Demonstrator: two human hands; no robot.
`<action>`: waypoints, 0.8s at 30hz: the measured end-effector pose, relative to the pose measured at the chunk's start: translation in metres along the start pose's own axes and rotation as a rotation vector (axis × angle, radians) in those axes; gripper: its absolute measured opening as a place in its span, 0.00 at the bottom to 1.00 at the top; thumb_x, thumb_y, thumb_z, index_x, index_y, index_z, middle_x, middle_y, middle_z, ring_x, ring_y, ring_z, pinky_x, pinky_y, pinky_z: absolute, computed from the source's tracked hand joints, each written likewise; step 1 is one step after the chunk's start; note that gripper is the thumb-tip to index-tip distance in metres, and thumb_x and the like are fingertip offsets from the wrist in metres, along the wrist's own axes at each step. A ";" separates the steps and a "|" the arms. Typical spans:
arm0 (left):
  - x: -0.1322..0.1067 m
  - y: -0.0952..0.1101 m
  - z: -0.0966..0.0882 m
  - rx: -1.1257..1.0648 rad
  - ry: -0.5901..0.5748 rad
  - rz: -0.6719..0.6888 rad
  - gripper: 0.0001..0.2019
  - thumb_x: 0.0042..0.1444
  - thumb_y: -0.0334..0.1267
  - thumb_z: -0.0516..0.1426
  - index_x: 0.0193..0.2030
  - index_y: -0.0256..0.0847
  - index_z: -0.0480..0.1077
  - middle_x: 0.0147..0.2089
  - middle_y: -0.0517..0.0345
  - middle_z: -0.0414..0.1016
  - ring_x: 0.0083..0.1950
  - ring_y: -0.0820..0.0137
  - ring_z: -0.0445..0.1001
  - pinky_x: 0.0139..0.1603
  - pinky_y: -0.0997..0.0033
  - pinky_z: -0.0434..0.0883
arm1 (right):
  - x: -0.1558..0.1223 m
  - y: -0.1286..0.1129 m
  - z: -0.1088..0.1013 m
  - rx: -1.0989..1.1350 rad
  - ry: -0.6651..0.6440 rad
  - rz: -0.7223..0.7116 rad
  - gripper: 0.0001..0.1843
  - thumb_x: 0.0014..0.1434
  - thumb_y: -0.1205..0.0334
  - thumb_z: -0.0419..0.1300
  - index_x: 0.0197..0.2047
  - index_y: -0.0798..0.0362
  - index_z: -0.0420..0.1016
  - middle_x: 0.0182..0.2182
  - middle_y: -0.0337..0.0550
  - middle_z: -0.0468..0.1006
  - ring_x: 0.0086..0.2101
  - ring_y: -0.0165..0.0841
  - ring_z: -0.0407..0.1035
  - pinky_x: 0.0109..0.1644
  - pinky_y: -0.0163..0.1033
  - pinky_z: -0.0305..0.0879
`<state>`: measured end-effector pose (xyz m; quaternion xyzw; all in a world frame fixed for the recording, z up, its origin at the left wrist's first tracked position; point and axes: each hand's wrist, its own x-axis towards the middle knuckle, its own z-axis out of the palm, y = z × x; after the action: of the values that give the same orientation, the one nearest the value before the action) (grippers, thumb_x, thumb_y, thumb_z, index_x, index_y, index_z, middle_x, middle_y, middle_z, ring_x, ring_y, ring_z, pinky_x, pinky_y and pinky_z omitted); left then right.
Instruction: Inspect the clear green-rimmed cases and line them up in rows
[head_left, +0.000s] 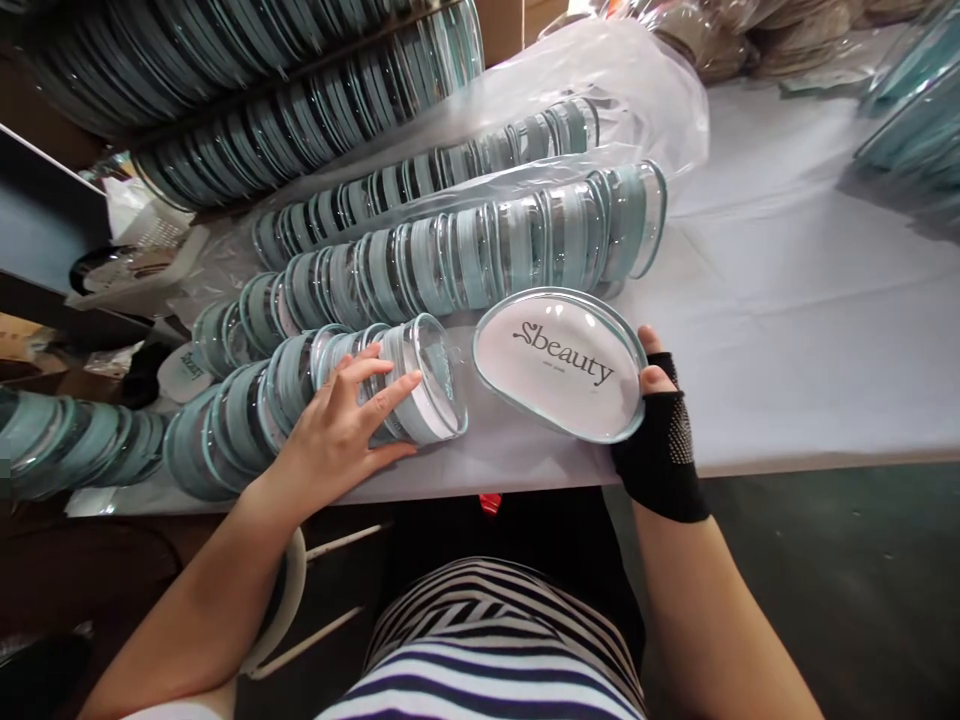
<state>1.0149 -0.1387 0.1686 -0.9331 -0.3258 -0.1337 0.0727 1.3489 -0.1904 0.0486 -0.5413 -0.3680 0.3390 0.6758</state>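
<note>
My right hand (664, 430), in a black fingerless glove, grips the right edge of a clear oval cosmetic case (551, 385) with teal trim. A white card lettered "Sbeauty" fills its face, which is turned up toward me. My bare left hand (334, 425) rests with spread fingers against the front row of similar cases (281, 390). Its fingertips touch the case at the row's right end (431, 385), and the thumb lies low along the side. The fingers of my right hand behind the held case are hidden.
Behind lies another row of cases (450, 260), then one partly under a clear plastic bag (637, 90). Stacked cases (300, 130) rise at the back left. More teal cases (919, 130) stand far right. The white-covered table (787, 350) ends just before my body.
</note>
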 end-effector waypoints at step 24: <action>-0.015 0.083 0.036 -0.430 0.432 0.190 0.40 0.56 0.33 0.69 0.72 0.59 0.59 0.72 0.51 0.63 0.74 0.57 0.64 0.71 0.47 0.70 | 0.008 -0.049 -0.038 -0.037 -0.333 0.168 0.31 0.65 0.37 0.53 0.64 0.44 0.72 0.56 0.45 0.80 0.53 0.49 0.76 0.51 0.53 0.77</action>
<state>1.0622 -0.2040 0.1259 -0.9034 -0.1785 -0.3870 -0.0465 1.3892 -0.2108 0.0920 -0.5190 -0.4344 0.4725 0.5645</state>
